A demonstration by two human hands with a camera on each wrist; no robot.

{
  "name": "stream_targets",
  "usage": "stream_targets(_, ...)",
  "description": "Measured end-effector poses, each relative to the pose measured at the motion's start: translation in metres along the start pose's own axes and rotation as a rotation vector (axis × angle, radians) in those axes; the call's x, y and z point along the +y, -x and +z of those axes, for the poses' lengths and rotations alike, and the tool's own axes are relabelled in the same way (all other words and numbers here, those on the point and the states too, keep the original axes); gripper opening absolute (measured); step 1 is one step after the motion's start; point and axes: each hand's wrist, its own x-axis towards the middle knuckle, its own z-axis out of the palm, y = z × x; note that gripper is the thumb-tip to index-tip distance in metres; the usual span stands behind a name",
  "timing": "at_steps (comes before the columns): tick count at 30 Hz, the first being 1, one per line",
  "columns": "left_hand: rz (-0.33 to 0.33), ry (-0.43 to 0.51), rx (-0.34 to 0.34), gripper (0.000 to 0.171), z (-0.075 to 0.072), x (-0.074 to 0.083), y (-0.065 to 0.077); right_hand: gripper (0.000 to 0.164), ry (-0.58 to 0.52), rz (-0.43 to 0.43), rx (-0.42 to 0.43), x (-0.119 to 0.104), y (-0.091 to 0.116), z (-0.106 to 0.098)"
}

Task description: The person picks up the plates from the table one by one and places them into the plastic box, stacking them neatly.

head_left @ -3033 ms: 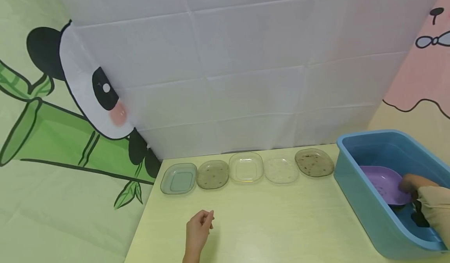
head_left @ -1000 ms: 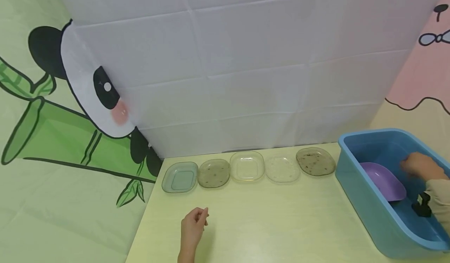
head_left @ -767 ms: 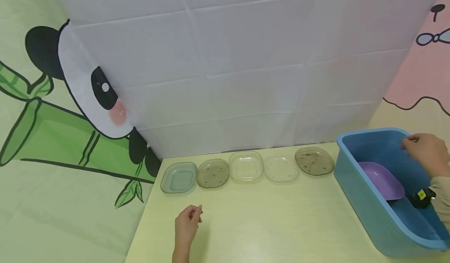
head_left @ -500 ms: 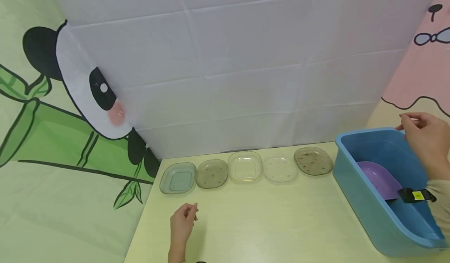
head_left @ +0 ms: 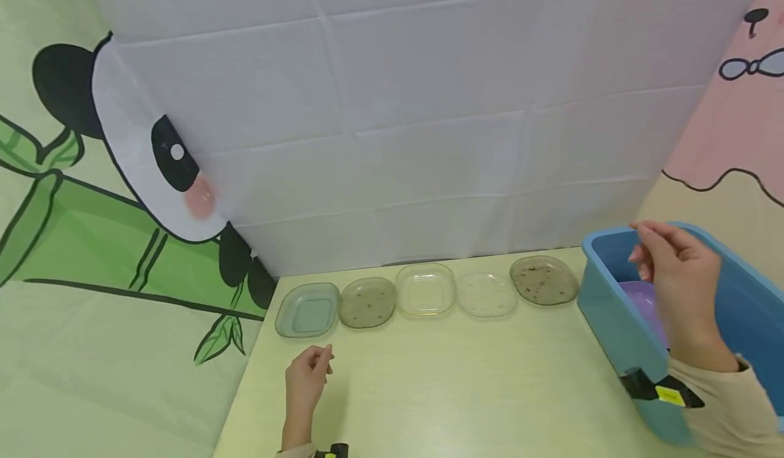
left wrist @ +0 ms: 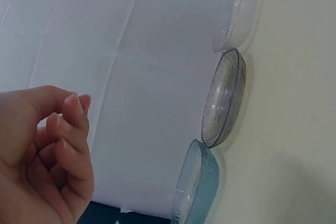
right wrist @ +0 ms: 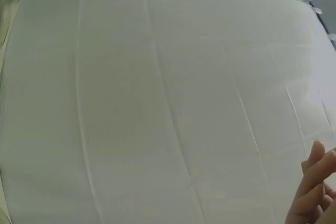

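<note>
My left hand (head_left: 305, 378) hovers over the near left of the table, fingers loosely curled around nothing. The left wrist view shows the same hand (left wrist: 50, 156) with no object in it. Over the left rim of a blue tub (head_left: 617, 341) is my right hand (head_left: 686, 284), its fingers loosely bent and holding nothing visible. Behind that hand, a purple dish (head_left: 638, 299) lies in the tub, partly hidden. In the right wrist view only the fingers (right wrist: 310, 195) show, at the lower right corner.
Along the table's back edge runs a row of see-through dishes: blue-green (head_left: 306, 312), grey (head_left: 367, 303), clear squarish (head_left: 427, 291), clear speckled (head_left: 488, 296) and brownish (head_left: 544, 281). A white cloth (head_left: 380, 138) hangs behind them. The tub's high walls stand at right.
My right hand has let go of the purple dish, risen out of the tub and swung left over its rim. The left hand has drifted slightly left. The row of dishes is unchanged.
</note>
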Motion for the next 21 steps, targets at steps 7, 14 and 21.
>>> stream_targets(7,-0.055,0.046,-0.013,0.032,0.008,-0.023,-0.019,0.012,0.132,0.079,-0.004,0.066,0.050,0.001)
stream_targets(14,-0.094,-0.016,-0.029,0.031,0.017,-0.046,-0.034,0.009,0.667,-0.127,-0.125,0.137,0.072,-0.023)
stream_targets(21,-0.092,-0.050,-0.002,0.030,0.015,-0.057,-0.046,0.011,0.778,-0.035,-0.165,0.168,0.075,-0.043)
